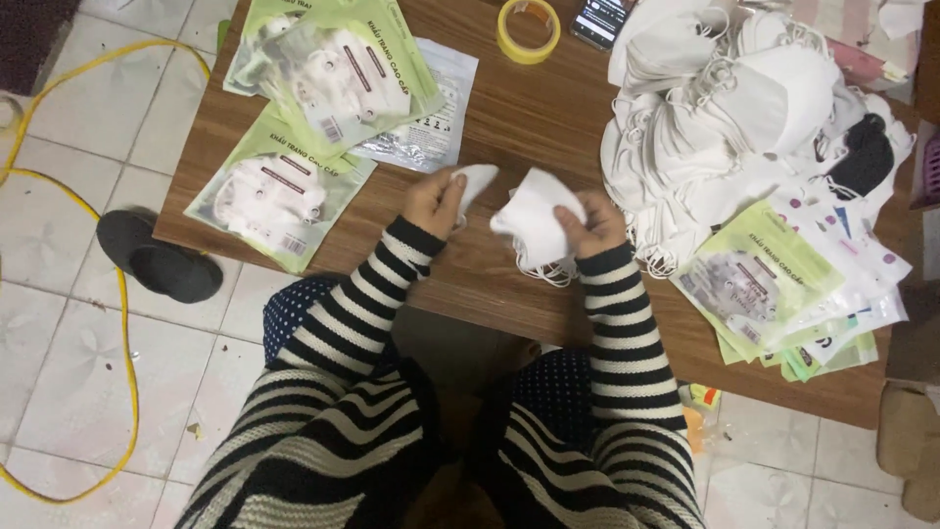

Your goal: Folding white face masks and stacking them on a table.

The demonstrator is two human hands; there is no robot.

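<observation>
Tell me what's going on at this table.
A person in striped sleeves sits at a low wooden table. The left hand pinches one white mask; the right hand grips a small stack of white masks. A loose mask heap lies to the right, green-and-clear pouches to the left.

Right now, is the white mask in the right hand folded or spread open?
Folded: the white mask in the right hand forms a flat wedge, ear loops dangling below.

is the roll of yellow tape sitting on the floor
No, the roll of yellow tape lies on the wooden table, near its far edge, beyond both hands.
</observation>
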